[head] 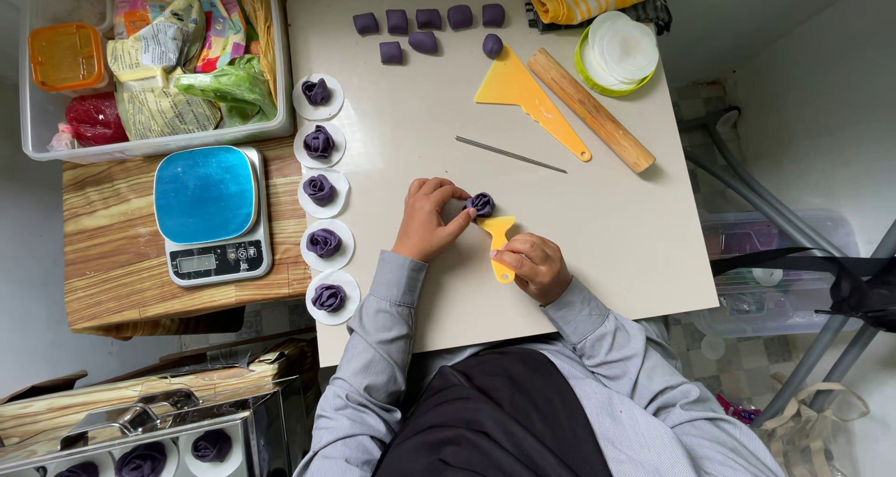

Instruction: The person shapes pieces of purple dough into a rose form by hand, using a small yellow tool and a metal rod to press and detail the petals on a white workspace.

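Dough rose: a purple dough rose sat on the pale desk, near its middle – small, rolled in layered petals, dark violet, upright.
Left hand: the left hand curled round the rose's left side, fingertips touching it – a narrow grip on the dough.
Right hand: the right hand held a small yellow scraper by its handle, grip closed on it, the blade edge against the base of the rose.
Finished roses: five like roses on white paper rounds stood in a column along the desk's left edge.
Dough pieces: purple lumps lay in rows at the far edge.
Nearby: a large yellow scraper, a wooden rolling pin, a thin metal rod.
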